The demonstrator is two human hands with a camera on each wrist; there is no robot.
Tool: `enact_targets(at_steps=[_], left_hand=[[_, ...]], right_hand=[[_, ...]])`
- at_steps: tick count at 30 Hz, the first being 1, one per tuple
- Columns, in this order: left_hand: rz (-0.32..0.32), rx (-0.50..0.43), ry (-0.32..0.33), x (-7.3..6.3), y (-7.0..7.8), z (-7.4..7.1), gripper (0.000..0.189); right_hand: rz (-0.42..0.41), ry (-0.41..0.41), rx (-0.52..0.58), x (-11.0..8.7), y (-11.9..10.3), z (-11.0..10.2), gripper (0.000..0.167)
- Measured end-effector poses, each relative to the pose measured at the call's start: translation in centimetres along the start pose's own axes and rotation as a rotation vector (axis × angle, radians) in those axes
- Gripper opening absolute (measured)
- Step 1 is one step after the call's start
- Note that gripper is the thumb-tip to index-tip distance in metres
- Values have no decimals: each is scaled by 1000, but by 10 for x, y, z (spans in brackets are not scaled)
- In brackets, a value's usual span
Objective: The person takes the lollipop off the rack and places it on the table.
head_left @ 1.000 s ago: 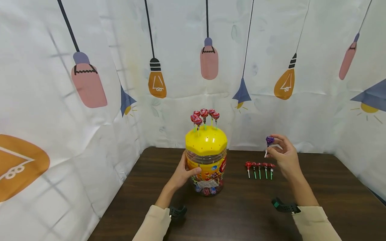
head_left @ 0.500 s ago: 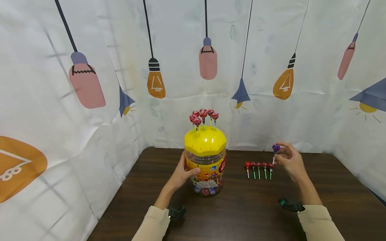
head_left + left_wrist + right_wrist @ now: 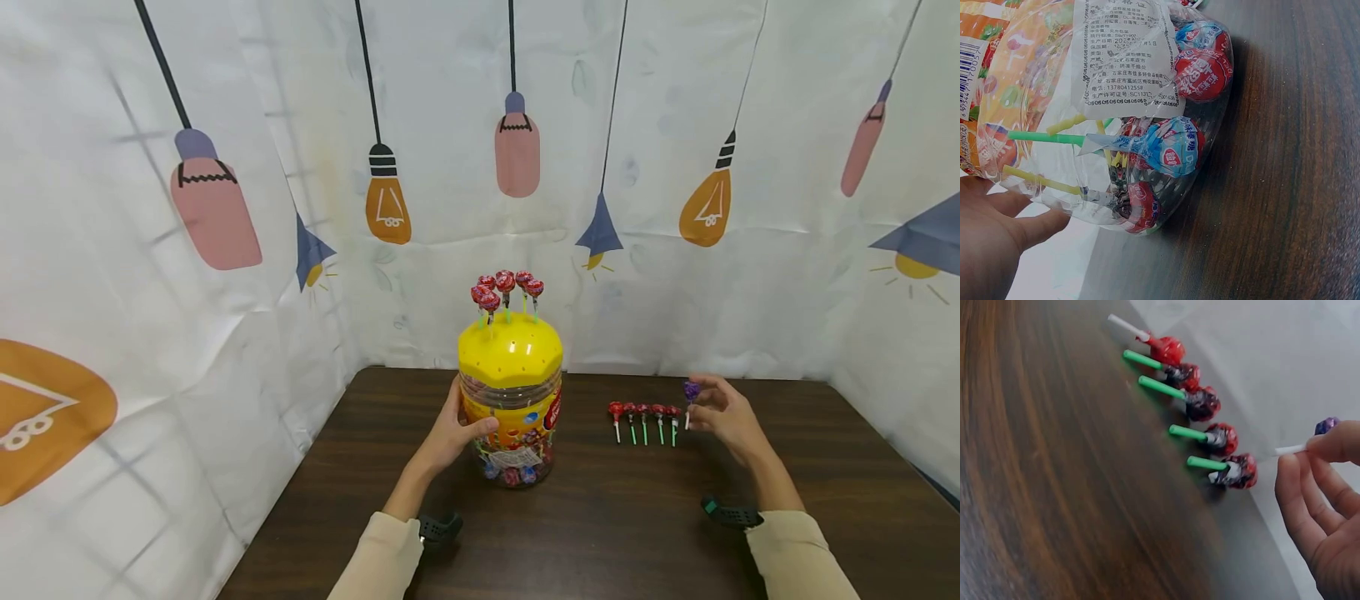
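Observation:
My left hand (image 3: pixel 453 427) grips the side of a clear plastic candy jar (image 3: pixel 517 421), its thumb across the front label. The jar stands upright and has a domed yellow lid (image 3: pixel 512 354) with small holes. Several red-wrapped lollipops (image 3: pixel 506 282) stick up from the lid. Through the jar's wall in the left wrist view, a blue-wrapped lollipop (image 3: pixel 1175 147) and others show inside. My right hand (image 3: pixel 729 421) pinches a purple lollipop (image 3: pixel 692 390) by its white stick (image 3: pixel 1291 450), head up, at the right end of a row of red lollipops (image 3: pixel 644 410).
The dark wooden table (image 3: pixel 600 533) carries the jar and the row. Behind it hangs a white curtain (image 3: pixel 450 208) printed with lamps and bulbs. Black straps (image 3: pixel 731 512) sit at both wrists.
My right hand has moved down and a little to the right with the purple lollipop, whose stick is now more upright. The left hand keeps its grip on the jar.

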State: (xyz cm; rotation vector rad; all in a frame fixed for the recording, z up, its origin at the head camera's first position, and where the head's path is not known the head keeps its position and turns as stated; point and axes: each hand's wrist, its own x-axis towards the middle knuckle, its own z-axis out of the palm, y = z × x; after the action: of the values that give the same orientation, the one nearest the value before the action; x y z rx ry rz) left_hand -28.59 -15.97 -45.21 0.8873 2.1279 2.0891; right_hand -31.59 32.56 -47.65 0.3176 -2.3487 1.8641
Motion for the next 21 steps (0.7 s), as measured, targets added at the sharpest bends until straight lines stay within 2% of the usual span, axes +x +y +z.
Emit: enact_targets(at_steps=[10, 17, 21], left_hand=[[-22, 19, 11, 0, 0, 0, 94], [-18, 24, 10, 0, -1, 0, 94], [-18, 26, 7, -1, -3, -1, 93]], right_hand=[[75, -25, -137, 1, 12, -2, 51], [109, -57, -190, 0, 16, -2, 53], [103, -65, -298, 0, 15, -4, 53]])
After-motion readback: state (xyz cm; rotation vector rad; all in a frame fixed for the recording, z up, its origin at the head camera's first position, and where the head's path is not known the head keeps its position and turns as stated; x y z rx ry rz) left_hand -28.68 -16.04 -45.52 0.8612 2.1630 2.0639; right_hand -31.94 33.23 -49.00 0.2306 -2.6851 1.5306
